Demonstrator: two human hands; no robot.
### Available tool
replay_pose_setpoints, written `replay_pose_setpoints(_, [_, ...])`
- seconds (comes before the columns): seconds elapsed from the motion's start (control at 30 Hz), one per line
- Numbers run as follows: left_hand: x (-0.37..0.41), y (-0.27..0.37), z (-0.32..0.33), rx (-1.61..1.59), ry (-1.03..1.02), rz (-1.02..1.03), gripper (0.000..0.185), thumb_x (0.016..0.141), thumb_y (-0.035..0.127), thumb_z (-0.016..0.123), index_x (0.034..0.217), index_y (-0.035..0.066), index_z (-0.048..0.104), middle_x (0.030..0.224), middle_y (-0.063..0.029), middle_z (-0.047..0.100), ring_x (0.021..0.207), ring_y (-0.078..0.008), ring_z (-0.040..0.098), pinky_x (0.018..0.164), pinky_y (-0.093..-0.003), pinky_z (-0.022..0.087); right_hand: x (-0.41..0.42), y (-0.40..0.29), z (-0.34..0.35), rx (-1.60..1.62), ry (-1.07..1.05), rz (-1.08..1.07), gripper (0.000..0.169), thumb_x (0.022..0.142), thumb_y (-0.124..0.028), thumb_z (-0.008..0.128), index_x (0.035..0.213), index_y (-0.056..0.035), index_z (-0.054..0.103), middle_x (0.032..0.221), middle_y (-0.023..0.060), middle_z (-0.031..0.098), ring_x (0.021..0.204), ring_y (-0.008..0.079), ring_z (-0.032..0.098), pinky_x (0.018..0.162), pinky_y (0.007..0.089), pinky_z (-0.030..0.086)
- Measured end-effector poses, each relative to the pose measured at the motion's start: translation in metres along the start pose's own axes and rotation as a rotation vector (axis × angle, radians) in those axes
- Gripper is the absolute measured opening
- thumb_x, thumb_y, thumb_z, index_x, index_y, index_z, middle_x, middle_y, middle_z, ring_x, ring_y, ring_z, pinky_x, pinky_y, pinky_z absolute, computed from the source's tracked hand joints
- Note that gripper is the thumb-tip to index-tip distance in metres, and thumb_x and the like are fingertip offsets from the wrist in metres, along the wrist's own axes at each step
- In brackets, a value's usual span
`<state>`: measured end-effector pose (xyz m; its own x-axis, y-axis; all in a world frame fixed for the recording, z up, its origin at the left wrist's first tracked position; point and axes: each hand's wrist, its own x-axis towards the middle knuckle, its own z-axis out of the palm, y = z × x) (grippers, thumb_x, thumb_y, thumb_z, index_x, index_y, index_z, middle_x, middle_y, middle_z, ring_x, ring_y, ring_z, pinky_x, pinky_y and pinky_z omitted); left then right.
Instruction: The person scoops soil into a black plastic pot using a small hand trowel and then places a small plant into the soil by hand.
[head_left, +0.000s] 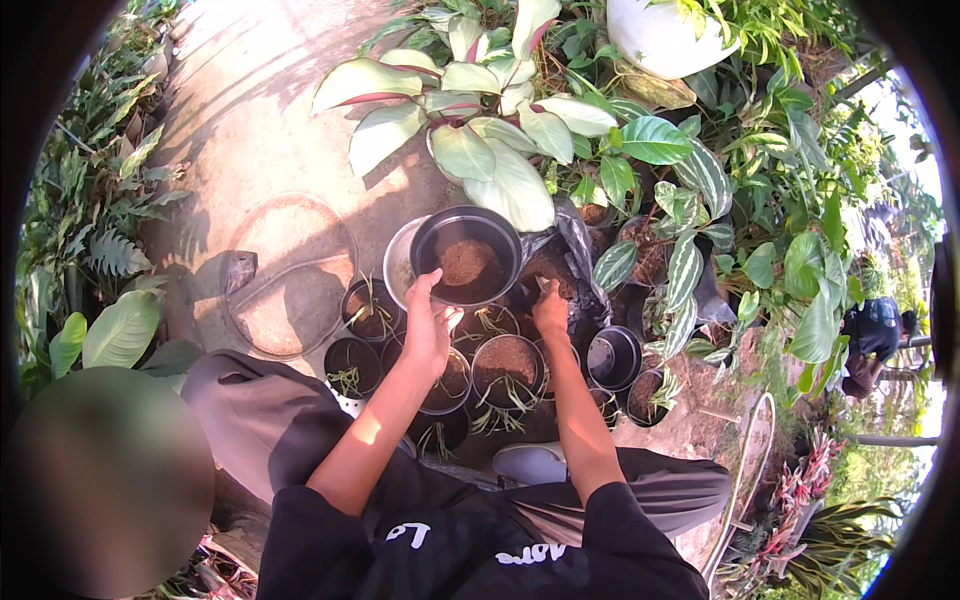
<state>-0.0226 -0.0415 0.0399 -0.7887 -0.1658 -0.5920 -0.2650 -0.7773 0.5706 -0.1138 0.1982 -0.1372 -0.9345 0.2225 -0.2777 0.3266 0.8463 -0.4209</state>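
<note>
My left hand (427, 334) grips the near rim of a black plastic plant pot (504, 238), thumb over the edge. The pot is tilted towards me, with a mound of brown potting mix (469, 262) on its bottom. My right hand (551, 309) reaches to a black plastic bag (574, 259) that holds loose brown potting mix (544, 268). Something small and pale shows at its fingertips; whether it is a tool's end or a finger, I cannot tell. Below both hands stand several small pots of soil with thin, drooping seedlings (504, 390).
A white pot (397, 259) sits partly behind the held pot. An unplanted black pot (613, 358) lies tipped at right. Large-leaved potted plants (487, 150) crowd the far side. A round, transparent-looking tray (289, 337) rests on concrete at left. A hose (750, 442) curves at right; another person (874, 330) is farther off.
</note>
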Motion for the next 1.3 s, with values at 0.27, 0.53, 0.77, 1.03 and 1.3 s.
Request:
replay_pose_setpoints(0.27, [0.001, 0.001, -0.009, 0.019, -0.038, -0.004, 0.043, 0.091, 0.042, 0.064, 0.118, 0.016, 0.044, 0.104, -0.0026, 0.058, 0.092, -0.0150, 0.052, 0.085, -0.0328, 0.043, -0.002, 0.014, -0.042, -0.364, -0.123, 0.013, 0.051, 0.090, -0.021, 0.063, 0.138, -0.0244, 0.045, 0.119, 0.0211, 0.068, 0.112, 0.0368, 0.066, 0.104, 0.0561, 0.039])
replay_pose_setpoints(0.53, [0.002, -0.001, -0.002, -0.012, -0.017, -0.019, 0.049, 0.089, 0.041, 0.067, 0.123, 0.015, 0.043, 0.113, -0.0060, 0.055, 0.096, -0.0169, 0.051, 0.087, -0.0333, 0.044, 0.025, 0.051, -0.030, -0.138, -0.201, -0.021, 0.045, 0.084, -0.008, 0.062, 0.121, -0.0296, 0.050, 0.115, 0.0110, 0.070, 0.119, 0.0379, 0.062, 0.101, 0.0611, 0.036])
replay_pose_setpoints(0.77, [0.005, -0.006, -0.005, -0.003, -0.029, -0.035, 0.049, 0.090, 0.041, 0.066, 0.125, 0.016, 0.042, 0.115, -0.0071, 0.054, 0.096, -0.0173, 0.051, 0.089, -0.0339, 0.043, 0.036, 0.046, -0.003, -0.046, -0.159, -0.026, 0.041, 0.080, -0.006, 0.063, 0.115, -0.0265, 0.055, 0.112, 0.0086, 0.071, 0.116, 0.0333, 0.064, 0.096, 0.0534, 0.043])
replay_pose_setpoints(1.03, [0.006, -0.006, -0.008, 0.009, -0.017, -0.024, 0.048, 0.092, 0.044, 0.063, 0.126, 0.017, 0.044, 0.116, -0.0065, 0.054, 0.098, -0.0169, 0.049, 0.090, -0.0351, 0.043, 0.038, 0.056, 0.006, 0.102, -0.159, -0.176, 0.046, 0.079, 0.002, 0.062, 0.115, -0.0255, 0.057, 0.105, 0.0092, 0.072, 0.111, 0.0358, 0.066, 0.093, 0.0465, 0.047])
replay_pose_setpoints(1.3, [-0.003, 0.000, -0.002, 0.038, 0.042, 0.004, 0.061, 0.084, 0.047, 0.067, 0.124, 0.005, 0.050, 0.112, -0.0126, 0.055, 0.100, -0.0211, 0.052, 0.100, -0.0342, 0.040, 0.052, 0.031, 0.003, 0.099, -0.157, -0.210, 0.032, 0.086, -0.001, 0.062, 0.110, -0.0224, 0.061, 0.100, 0.0111, 0.071, 0.095, 0.0328, 0.069, 0.087, 0.0399, 0.051])
